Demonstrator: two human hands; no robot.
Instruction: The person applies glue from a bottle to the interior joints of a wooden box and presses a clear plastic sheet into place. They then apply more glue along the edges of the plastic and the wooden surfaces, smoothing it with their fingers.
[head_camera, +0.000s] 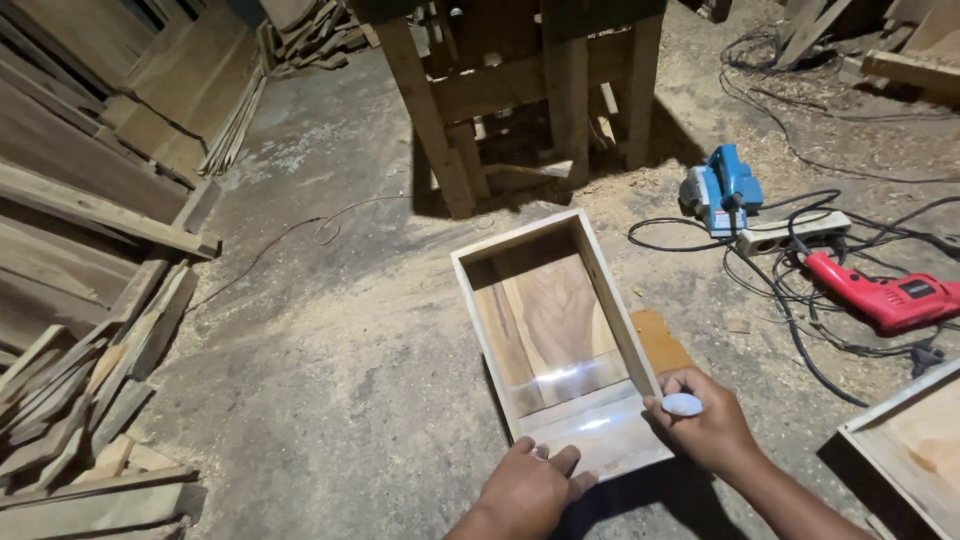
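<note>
Gripping wooden box (556, 330), both hands.

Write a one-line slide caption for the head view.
Left hand and right hand grip an open rectangular wooden box on a dusty workshop floor, near a red drill.
</note>
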